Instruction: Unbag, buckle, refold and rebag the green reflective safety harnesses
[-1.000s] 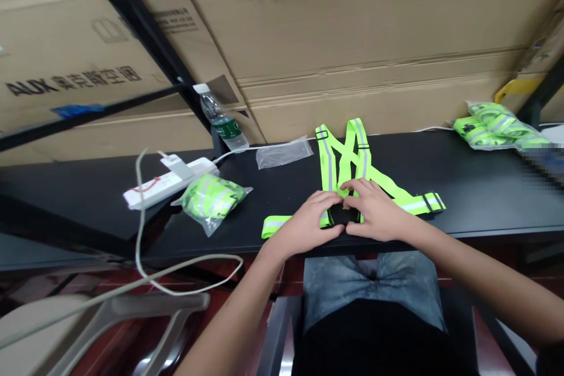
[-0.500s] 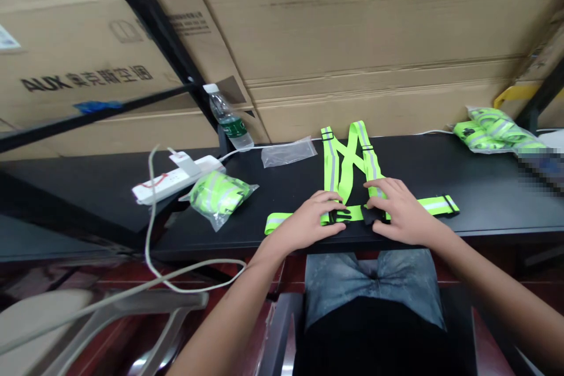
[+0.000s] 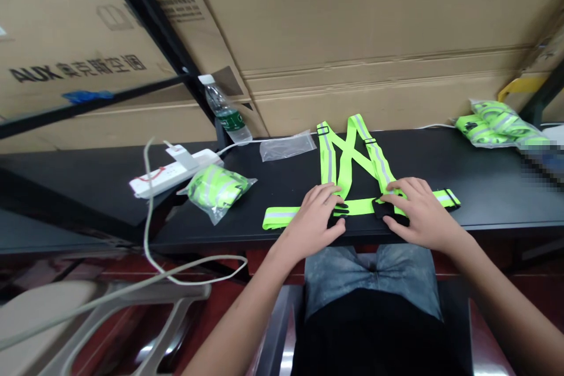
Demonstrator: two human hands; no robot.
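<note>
A neon yellow-green harness with grey reflective stripes (image 3: pixel 351 161) lies on the black table, its two shoulder straps crossing. My left hand (image 3: pixel 318 211) rests over the left part of the waist strap, fingers closed on it beside a black pronged buckle half (image 3: pixel 341 210). On the right, my right hand (image 3: pixel 414 211) grips the other end of the strap, next to the black buckle socket (image 3: pixel 381 208). The two buckle halves are apart, with green webbing showing between them. The strap's right end sticks out past my right hand.
A bagged green harness (image 3: pixel 215 189) lies left, by a white power strip (image 3: pixel 176 173) with a looping cable. Behind are a water bottle (image 3: pixel 228 114) and a clear plastic bag (image 3: pixel 287 146). More bagged harnesses (image 3: pixel 497 124) sit at the right. Cardboard boxes (image 3: pixel 374 23) stand behind the table.
My right hand has moved right with the buckle socket and strap, widening the gap between the buckle halves. The right shoulder strap slants further right. The view has shifted slightly.
</note>
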